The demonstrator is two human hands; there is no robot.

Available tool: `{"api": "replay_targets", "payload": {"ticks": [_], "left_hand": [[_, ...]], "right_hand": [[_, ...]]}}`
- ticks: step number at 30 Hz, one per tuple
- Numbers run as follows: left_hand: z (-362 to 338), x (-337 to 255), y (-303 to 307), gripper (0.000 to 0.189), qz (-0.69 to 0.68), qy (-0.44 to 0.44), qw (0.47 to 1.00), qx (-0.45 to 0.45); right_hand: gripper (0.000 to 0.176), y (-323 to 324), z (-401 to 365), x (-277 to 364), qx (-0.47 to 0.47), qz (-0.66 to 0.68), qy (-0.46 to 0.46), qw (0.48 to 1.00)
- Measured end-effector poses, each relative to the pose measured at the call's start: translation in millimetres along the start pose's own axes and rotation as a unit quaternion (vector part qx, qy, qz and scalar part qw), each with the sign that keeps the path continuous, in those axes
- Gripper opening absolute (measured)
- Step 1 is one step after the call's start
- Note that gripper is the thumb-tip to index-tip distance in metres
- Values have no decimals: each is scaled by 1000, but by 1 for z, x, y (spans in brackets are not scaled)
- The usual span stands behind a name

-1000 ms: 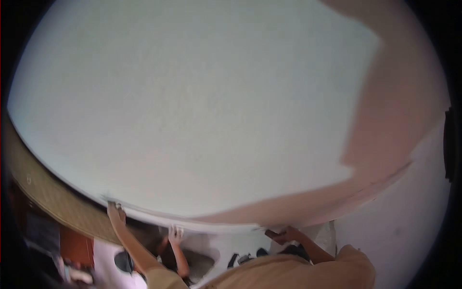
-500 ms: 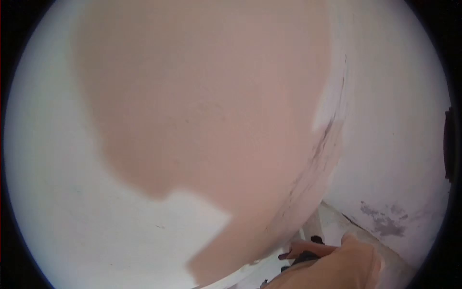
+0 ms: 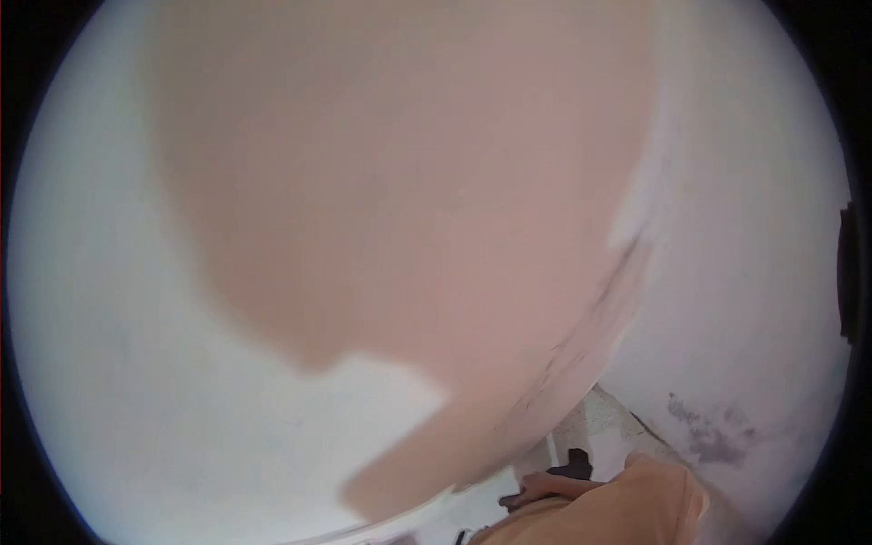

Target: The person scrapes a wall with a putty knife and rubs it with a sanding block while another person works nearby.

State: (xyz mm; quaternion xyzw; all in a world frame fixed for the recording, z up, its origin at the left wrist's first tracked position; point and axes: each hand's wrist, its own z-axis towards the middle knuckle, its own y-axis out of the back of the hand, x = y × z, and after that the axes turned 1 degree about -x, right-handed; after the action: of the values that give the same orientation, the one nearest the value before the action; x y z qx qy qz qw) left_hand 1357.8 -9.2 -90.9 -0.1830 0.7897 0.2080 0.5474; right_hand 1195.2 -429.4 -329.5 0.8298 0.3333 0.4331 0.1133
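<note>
What appears to be my right hand (image 3: 525, 492) is small and low in the head view, its forearm coming out from behind peach-orange cloth (image 3: 604, 516). The fingers point left and are too blurred to show their grip; I cannot tell whether they hold anything. Just above the hand is a dark shape like a shoe (image 3: 574, 463), against the pale floor. My left hand is out of view. A broad brownish shadow (image 3: 409, 227) covers much of the white surface (image 3: 109, 363) in front of me.
To the right stands a pale wall (image 3: 754, 272) with a grey stained patch (image 3: 718, 431) low down. Dark cracks (image 3: 627, 259) run along the corner. At the bottom, a strip of floor (image 3: 604, 418) shows beside the wall's foot. A black piece (image 3: 847, 272) sits at the right edge.
The view has shifted slightly. The hand and forearm show a little lower and further left, and the dark shapes around them have moved. The shadow's right edge lies further right.
</note>
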Motion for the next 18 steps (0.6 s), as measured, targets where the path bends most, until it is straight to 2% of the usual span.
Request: {"api": "replay_targets", "payload": {"ticks": [1, 2, 4, 5, 6, 8, 9, 10, 11, 12, 13, 14, 15, 16, 17, 18], "left_hand": [[-9, 7, 5, 34, -18, 15, 1000, 4], [-13, 15, 18, 34, -39, 24, 999, 7], [-10, -12, 25, 35, -82, 27, 996, 19], [-5, -32, 30, 35, -111, 25, 993, 22], [-3, -50, 38, 35, -128, 20, 991, 16], [-20, -72, 54, 36, -134, 26, 991, -10], [-39, -73, 54, 36, -125, 24, 992, -28], [-53, -62, 49, 33, -74, -89, 993, -23], [-51, -64, 62, 32, -61, -96, 993, -26], [-20, -78, 71, 28, -122, -61, 988, -68], [-11, -100, 71, 24, -120, -125, 978, -113], [61, -86, 106, 24, -116, -83, 977, -159], [70, -74, 118, 24, -117, -74, 976, -171], [79, -68, 117, 26, -111, -65, 984, -127], [79, -70, 104, 27, -106, -68, 989, -77], [24, -82, 75, 28, -132, -1, 985, -111]], "right_hand": [[72, 10, -6, 11, 35, -23, -35, 999], [67, 20, -10, 21, 58, -3, -32, 998], [63, 20, 6, 11, 80, -24, 16, 996], [61, 38, -15, 30, 50, -32, 18, 998], [61, 46, -18, 29, 90, -82, 49, 991], [55, 30, -11, 0, -57, -2, 48, 997], [55, 8, -4, -18, -84, 19, 44, 995], [54, -1, 1, -46, -119, 39, 36, 992], [54, 2, 7, -63, -93, 8, 56, 994], [54, 11, 23, -73, -25, -88, 51, 994], [54, 17, 26, -83, 36, -180, 42, 982], [54, 24, 17, -76, 52, -193, 42, 979], [54, 40, 3, -25, 68, -118, 25, 990], [55, 52, -13, 11, 73, -37, 7, 997], [55, 55, -25, 22, 45, -14, -54, 997], [55, 52, -22, 17, 39, -12, -49, 998]]}}
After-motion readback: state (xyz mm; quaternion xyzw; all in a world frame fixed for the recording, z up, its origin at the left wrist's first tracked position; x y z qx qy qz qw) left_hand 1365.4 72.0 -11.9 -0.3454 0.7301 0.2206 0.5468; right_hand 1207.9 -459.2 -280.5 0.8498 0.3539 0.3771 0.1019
